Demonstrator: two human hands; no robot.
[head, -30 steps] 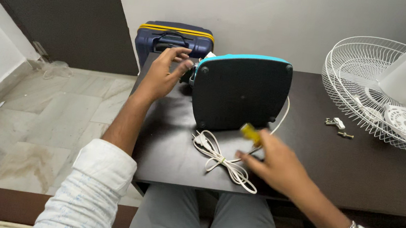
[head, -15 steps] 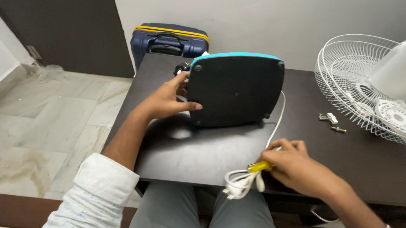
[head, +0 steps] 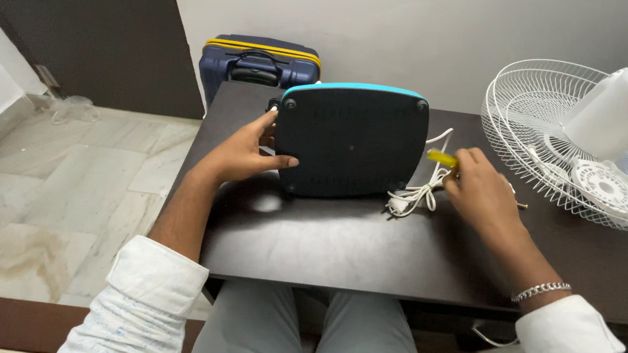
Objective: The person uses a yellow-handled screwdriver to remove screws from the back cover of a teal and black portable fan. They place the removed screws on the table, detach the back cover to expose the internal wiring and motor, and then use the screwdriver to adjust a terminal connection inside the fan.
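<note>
The person sat at the near edge of a dark table (head: 337,255), with grey trousers (head: 314,338) showing under it. The left hand (head: 243,154) was spread wide, thumb and fingers pressed on the left side of a dark box with a blue rim (head: 348,138). The box stood tilted up in the middle of the table, its flat bottom facing the person, with 4 small round feet at the corners.

The right hand (head: 478,188) was closed around a small yellow tool (head: 442,158), just right of the box. A bundled white cord (head: 412,197) lay on the table, touching the box's right bottom corner.

The box looked hard and stiff, and maybe a bit heavy, so it was likely best held by its 2 sides. Its bottom looked smooth and could slip. The cord looked soft and bendy.

Farther right lay a white fan (head: 601,143) with its wire cage. Far behind the table stood a blue suitcase (head: 259,64) by the wall.
</note>
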